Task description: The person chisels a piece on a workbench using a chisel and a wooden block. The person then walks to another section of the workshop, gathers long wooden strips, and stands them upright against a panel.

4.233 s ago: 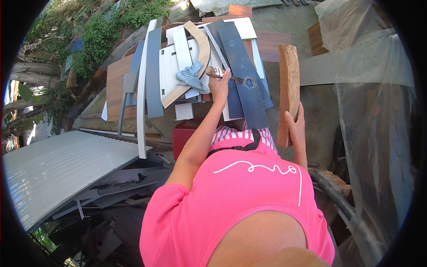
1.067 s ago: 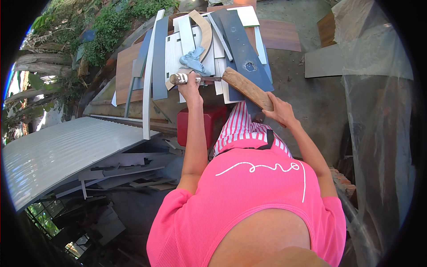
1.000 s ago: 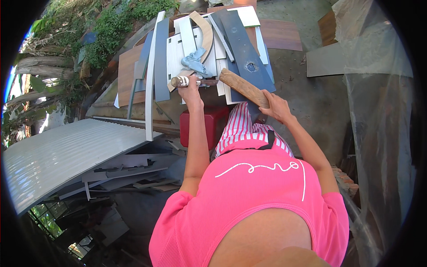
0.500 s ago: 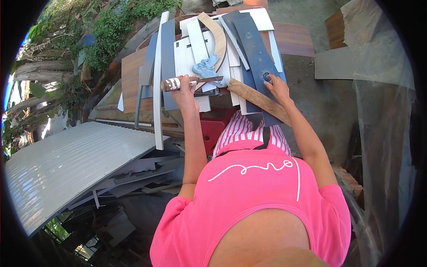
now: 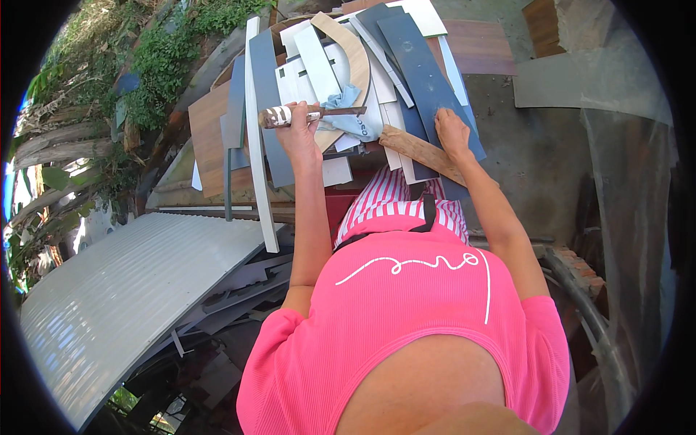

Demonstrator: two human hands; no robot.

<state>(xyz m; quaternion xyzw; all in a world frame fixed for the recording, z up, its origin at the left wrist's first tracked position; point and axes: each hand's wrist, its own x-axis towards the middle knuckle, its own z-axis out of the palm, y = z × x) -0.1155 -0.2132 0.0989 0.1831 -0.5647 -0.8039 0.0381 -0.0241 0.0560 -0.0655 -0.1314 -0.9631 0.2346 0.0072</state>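
My left hand is closed round a hand tool with a thick brown-and-white handle. Its narrow dark blade points right, above a crumpled light-blue cloth; whether it is a chisel or a knife I cannot tell. Over a long dark-blue board, my right hand has its fingers curled down against the surface. Anything inside those fingers is hidden. A rough wooden stick lies across the boards and passes under my right wrist.
White, blue and wood-toned boards are heaped before me, with a curved wooden strip among them. A long white strip juts toward me on the left. Corrugated sheet metal spreads at lower left; a grey panel lies at right.
My right hand has turned over, its fingers now curled, and the small dark-blue round thing at its fingertips is out of sight. The left hand with the tool has risen slightly in view.
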